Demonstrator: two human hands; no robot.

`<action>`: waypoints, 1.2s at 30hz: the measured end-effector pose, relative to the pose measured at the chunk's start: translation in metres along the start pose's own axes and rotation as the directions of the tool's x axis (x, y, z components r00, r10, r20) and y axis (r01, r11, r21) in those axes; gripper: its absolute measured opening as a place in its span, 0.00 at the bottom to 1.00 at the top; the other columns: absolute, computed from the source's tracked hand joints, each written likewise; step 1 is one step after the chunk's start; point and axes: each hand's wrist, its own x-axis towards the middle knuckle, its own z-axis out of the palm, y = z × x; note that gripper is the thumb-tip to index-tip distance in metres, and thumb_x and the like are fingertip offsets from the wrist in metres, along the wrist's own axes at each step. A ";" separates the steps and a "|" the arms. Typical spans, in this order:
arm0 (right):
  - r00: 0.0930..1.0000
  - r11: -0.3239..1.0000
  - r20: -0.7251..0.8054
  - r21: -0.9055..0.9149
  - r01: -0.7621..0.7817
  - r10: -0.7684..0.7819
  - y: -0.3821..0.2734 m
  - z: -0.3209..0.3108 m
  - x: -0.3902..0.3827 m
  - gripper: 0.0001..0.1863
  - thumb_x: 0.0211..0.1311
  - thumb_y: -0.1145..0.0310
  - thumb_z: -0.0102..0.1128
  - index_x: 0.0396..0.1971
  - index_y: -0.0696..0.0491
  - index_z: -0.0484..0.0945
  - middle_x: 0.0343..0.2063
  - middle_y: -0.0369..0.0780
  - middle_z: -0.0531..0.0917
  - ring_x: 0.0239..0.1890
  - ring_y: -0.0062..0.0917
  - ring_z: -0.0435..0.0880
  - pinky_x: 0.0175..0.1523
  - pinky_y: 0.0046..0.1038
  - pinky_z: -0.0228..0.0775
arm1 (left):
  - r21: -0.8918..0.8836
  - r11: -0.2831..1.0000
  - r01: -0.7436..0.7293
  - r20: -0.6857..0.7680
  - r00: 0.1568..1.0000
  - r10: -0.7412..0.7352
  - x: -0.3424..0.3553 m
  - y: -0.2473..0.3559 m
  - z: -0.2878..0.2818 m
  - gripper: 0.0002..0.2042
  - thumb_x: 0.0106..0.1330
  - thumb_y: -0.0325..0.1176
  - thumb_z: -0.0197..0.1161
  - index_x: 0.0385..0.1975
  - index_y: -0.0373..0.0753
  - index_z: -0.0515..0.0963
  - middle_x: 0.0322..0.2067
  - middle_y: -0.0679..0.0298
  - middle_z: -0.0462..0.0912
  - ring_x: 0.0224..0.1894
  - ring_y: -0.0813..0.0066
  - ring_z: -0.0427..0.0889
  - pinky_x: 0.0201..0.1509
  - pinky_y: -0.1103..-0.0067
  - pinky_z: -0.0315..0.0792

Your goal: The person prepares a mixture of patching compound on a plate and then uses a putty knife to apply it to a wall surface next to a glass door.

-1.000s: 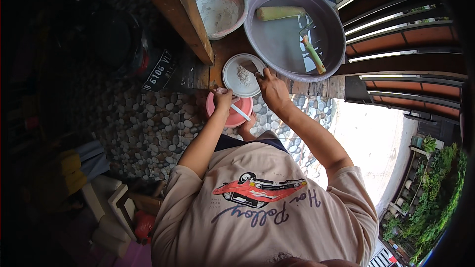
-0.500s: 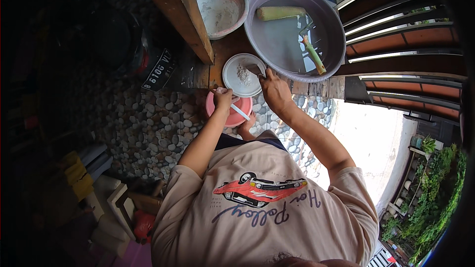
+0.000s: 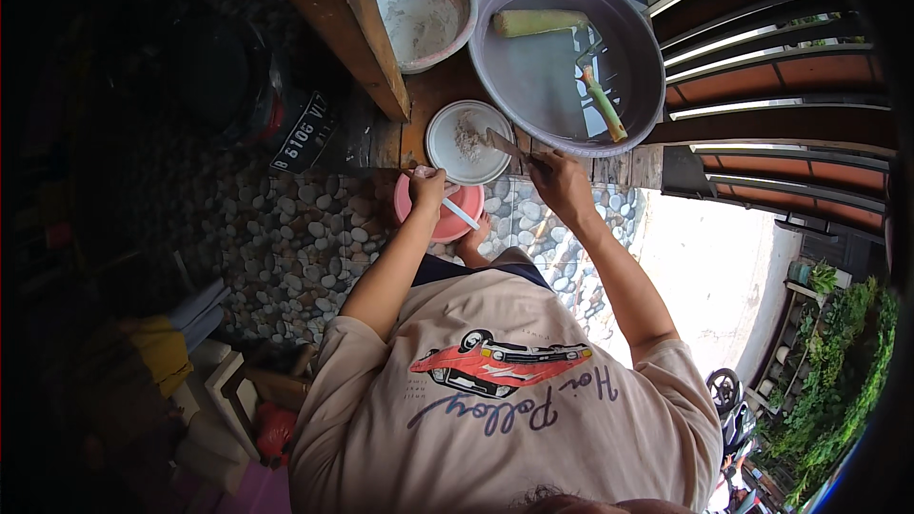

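Note:
My right hand (image 3: 566, 187) grips the dark handle of a putty knife (image 3: 503, 143). Its blade reaches over the right side of a round white lid or shallow dish (image 3: 439, 164), where a patch of greyish powder or paste lies. My left hand (image 3: 426, 190) is closed at the near left of the white dish, above a pink bucket (image 3: 409, 213). A small pinkish-white bit shows at its fingertips, too small to name. A white strip, perhaps the bucket's handle (image 3: 463, 214), slants across the bucket beside that hand.
Behind the dish stand a mortar-smeared basin (image 3: 419, 24) and a large purple-grey tub (image 3: 481, 62) of cloudy water holding a paint roller (image 3: 538, 23). A wooden post (image 3: 357, 33) rises at left, near a parked vehicle's plate (image 3: 305, 133). Slatted railing (image 3: 781, 128) lines the right.
My right hand has shifted to the right and drawn the putty knife with it, so more of the blade and handle shows. The left hand stays nearly where it was.

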 end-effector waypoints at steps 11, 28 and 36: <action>0.647 0.331 0.492 0.584 -0.741 0.582 0.072 0.028 -0.049 0.11 0.61 0.61 0.65 0.32 0.55 0.82 0.18 0.30 0.75 0.16 0.10 0.64 0.20 0.18 0.53 | 0.028 1.000 -0.003 0.003 1.000 0.003 -0.002 0.001 0.000 0.06 0.64 0.22 0.56 0.36 0.31 0.65 0.34 0.52 0.75 0.35 0.59 0.83 0.40 0.66 0.85; 0.769 0.402 0.428 0.671 -0.622 0.475 0.075 0.071 -0.035 0.18 0.60 0.59 0.66 0.39 0.59 0.81 0.18 0.31 0.75 0.17 0.11 0.69 0.20 0.20 0.59 | 0.067 0.998 -0.010 -0.013 1.000 0.011 0.003 -0.001 0.001 0.05 0.63 0.21 0.55 0.35 0.31 0.66 0.33 0.54 0.75 0.32 0.59 0.83 0.38 0.66 0.86; 0.986 0.994 -0.159 0.104 -0.043 0.059 0.011 0.044 -0.016 0.12 0.59 0.69 0.63 0.42 0.56 0.81 0.28 0.45 0.79 0.27 0.40 0.81 0.31 0.35 0.73 | 0.059 0.998 -0.021 -0.020 1.000 0.022 0.007 -0.006 -0.001 0.06 0.62 0.21 0.56 0.35 0.31 0.66 0.33 0.54 0.75 0.32 0.60 0.83 0.37 0.68 0.86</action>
